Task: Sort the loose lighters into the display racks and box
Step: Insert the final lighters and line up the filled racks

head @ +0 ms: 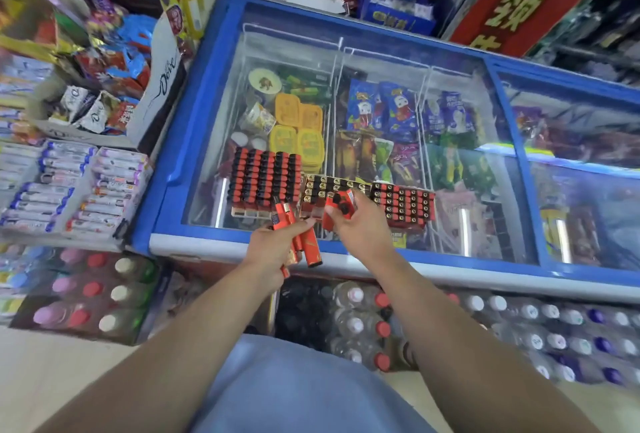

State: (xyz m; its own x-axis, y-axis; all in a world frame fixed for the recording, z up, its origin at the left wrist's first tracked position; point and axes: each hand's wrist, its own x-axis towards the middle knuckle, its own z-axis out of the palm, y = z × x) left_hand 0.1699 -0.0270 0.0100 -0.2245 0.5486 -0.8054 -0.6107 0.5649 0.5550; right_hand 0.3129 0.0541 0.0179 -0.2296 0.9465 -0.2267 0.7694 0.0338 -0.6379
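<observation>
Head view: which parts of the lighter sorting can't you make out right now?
- Head view: the right hand covers the front of the middle rack, hiding free slots.
- Lighters in the left hand overlap; count unclear.
- The lighter prints are too small to read.

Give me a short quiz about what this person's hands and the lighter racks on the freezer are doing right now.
1. True or false: the left hand holds a bunch of loose lighters.
2. What does the right hand grip? A) a water bottle B) a small red box C) nothing
3. How many lighter racks sit on the freezer lid?

Key
1. True; its fingers curl round several orange-red lighters.
2. B; it is held over the middle rack.
3. Three: the left rack, the middle rack and the right rack, side by side near the lid's front edge.
</observation>
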